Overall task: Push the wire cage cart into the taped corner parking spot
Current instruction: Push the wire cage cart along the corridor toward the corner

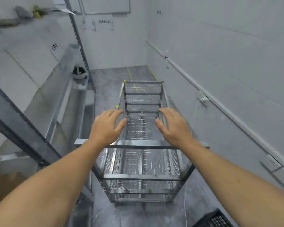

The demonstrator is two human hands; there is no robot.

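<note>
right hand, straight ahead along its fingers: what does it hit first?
Probably the wire cage cart itself. The right hand is open above the cart's top, fingers pointing forward and slightly inward toward a dark crossbar. Depth is unclear; it may pass above it.

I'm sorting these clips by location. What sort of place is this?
Probably a warehouse or stockroom corner. A metal shelving rack lines the left side, yellow tape marks a parking bay on the concrete floor, and paper signs label the walls. Both open hands hover over a wire cage cart.
</note>
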